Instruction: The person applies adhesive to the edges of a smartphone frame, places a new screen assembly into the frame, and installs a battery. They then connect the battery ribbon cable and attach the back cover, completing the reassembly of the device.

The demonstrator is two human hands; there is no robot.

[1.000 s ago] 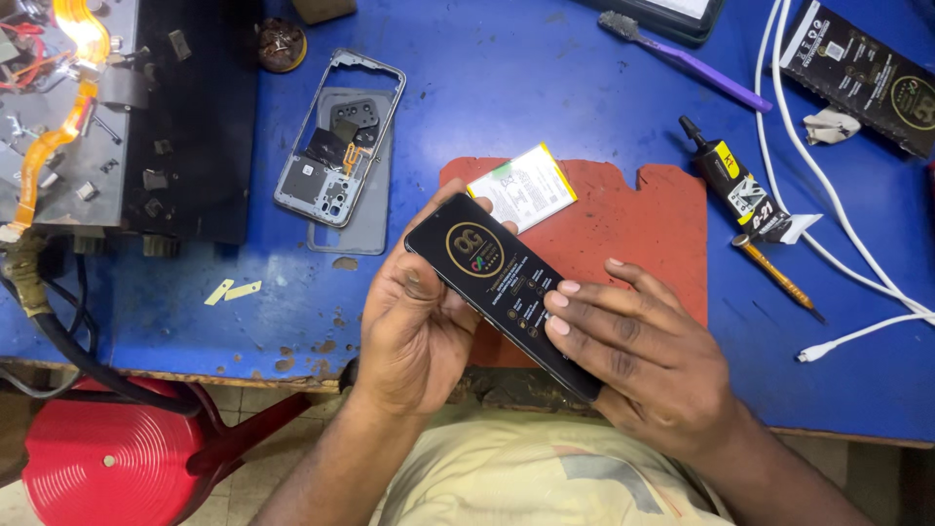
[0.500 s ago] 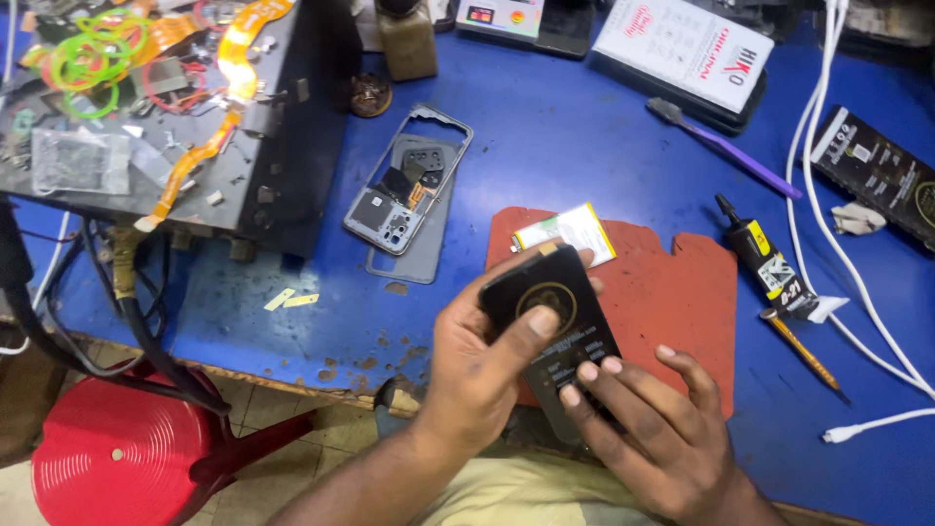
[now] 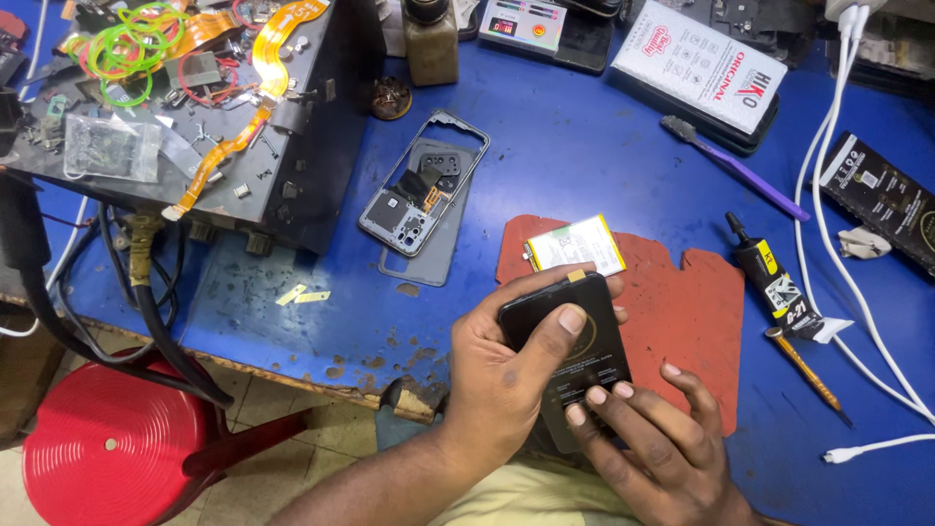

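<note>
A flat black battery pack (image 3: 584,351) with a gold round mark is held over the near edge of the blue table (image 3: 584,156). My left hand (image 3: 506,380) grips its upper part, thumb across the face. My right hand (image 3: 653,438) pinches its lower end with the fingertips. Just beyond lies a small white and yellow battery (image 3: 577,244) on a red mat (image 3: 682,302). An opened phone frame (image 3: 419,190) on a grey back cover lies farther left.
A grey machine block (image 3: 195,117) with orange flex cables and green bands fills the far left. A black glue tube (image 3: 779,287), purple tool (image 3: 735,166), white box (image 3: 701,68), white cables (image 3: 857,282) and black box (image 3: 881,200) lie right. A red stool (image 3: 107,448) stands below.
The view has tilted up and left. Both hands turned the black battery pack from slanted to nearly upright, and my left thumb now lies across its face.
</note>
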